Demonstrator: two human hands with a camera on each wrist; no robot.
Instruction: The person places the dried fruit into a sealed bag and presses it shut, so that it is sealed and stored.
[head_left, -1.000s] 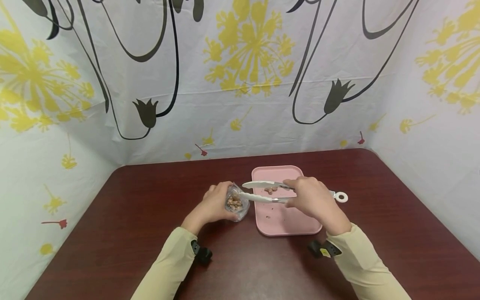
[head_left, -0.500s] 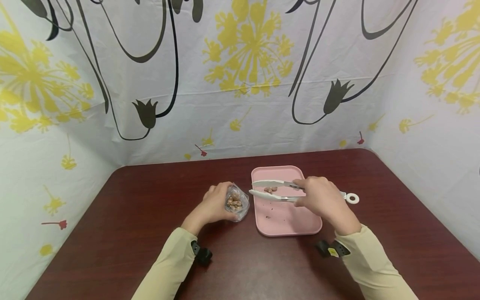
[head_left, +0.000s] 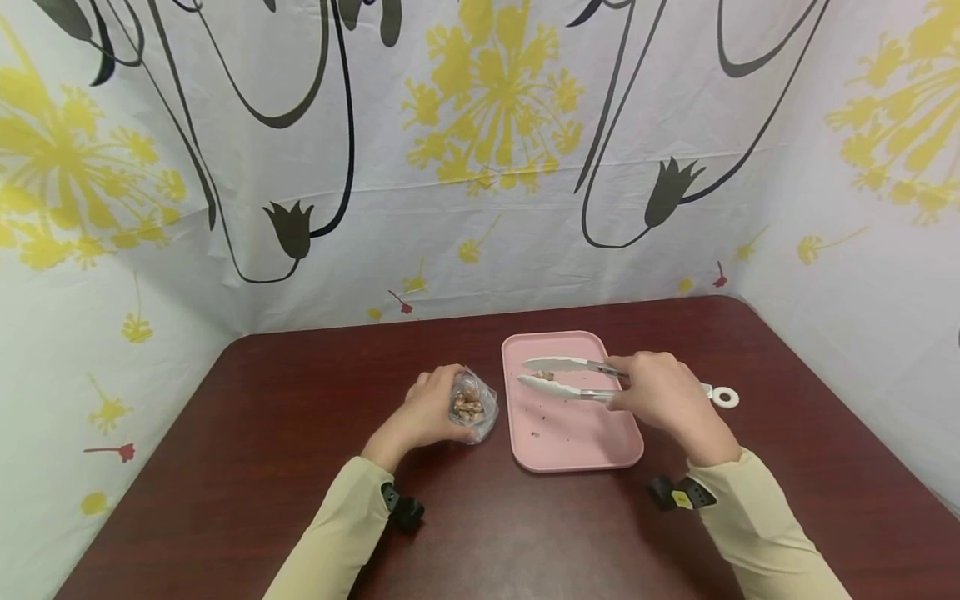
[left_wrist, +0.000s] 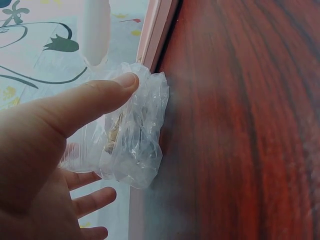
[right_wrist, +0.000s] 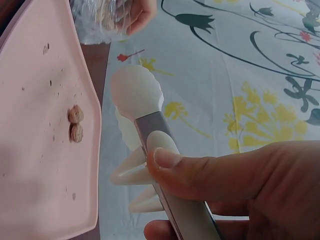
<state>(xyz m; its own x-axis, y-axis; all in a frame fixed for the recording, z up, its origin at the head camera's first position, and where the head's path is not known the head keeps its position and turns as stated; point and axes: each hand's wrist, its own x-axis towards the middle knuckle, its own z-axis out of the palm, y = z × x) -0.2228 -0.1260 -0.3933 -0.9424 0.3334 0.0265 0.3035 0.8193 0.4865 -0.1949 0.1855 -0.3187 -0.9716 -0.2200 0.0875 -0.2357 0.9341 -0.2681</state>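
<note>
My left hand (head_left: 426, 410) holds a clear plastic bag (head_left: 487, 407), its thumb and fingers on either side. Brown, walnut-like pieces (head_left: 468, 405) lie inside the bag, whose mouth stands open. Over the pink tray (head_left: 573, 446), my right hand (head_left: 663, 398) grips metal tongs (head_left: 573, 364) with white scalloped tips. The tong arms are spread, and nothing is pinched between them. On the tray, a few brown nut pieces (right_wrist: 75, 122) sit close under the tips, partly hidden in the head view.
Small dark crumbs (head_left: 535, 433) are scattered on the tray. Both tray and bag stand on a dark red wooden table (head_left: 330, 375). A white cloth (head_left: 420, 208) with a flower print hangs along the back and sides.
My right hand has moved right with the tongs, so their tips have gone from the bag's mouth to over the tray. The left hand and bag have stayed in place.
</note>
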